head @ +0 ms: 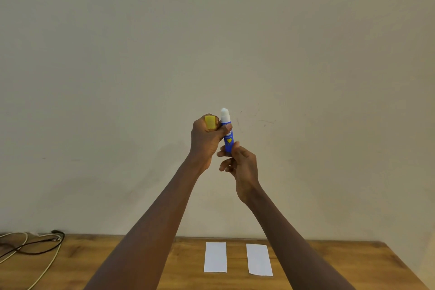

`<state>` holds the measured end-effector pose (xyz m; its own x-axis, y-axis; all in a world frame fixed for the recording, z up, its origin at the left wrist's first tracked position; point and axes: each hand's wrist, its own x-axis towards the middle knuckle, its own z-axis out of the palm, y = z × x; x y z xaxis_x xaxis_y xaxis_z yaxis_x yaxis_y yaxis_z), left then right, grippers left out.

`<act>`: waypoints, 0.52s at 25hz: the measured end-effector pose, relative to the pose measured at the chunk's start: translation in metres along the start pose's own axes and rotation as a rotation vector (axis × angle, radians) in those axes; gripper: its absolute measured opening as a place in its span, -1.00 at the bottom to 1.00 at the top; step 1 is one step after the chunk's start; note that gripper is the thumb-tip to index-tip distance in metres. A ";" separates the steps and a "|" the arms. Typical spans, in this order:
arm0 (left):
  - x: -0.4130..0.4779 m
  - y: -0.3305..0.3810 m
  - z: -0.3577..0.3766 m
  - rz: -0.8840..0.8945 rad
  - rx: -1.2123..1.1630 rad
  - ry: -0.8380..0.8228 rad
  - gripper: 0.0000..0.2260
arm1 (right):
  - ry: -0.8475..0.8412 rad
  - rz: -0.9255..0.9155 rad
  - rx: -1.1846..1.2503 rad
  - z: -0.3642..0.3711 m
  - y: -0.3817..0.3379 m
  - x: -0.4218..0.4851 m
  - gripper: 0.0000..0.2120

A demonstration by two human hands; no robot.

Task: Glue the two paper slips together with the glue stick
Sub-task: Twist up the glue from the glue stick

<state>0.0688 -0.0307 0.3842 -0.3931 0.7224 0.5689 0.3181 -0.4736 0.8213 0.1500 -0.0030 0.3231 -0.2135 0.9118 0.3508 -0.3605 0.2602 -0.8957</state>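
Note:
A blue glue stick (228,135) with its white glue tip exposed stands upright in the air in front of the wall. My left hand (206,141) holds the yellow cap (210,122) in its curled fingers, and its thumb presses the upper part of the tube. My right hand (240,167) pinches the tube's lower end between thumb and fingers. Two white paper slips lie side by side on the wooden table (341,263) below: the left slip (215,257) and the right slip (259,259), apart from each other.
Several white and black cables (35,246) lie coiled at the table's back left. A plain beige wall stands right behind the table. The table's right edge runs diagonally at the lower right.

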 end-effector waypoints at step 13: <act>-0.003 -0.004 -0.001 -0.010 -0.009 0.006 -0.74 | -0.040 0.101 0.124 0.002 0.001 -0.004 -0.72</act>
<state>0.0682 -0.0317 0.3794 -0.4012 0.7243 0.5607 0.3067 -0.4706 0.8274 0.1486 -0.0069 0.3218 -0.2895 0.9174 0.2730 -0.4439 0.1240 -0.8875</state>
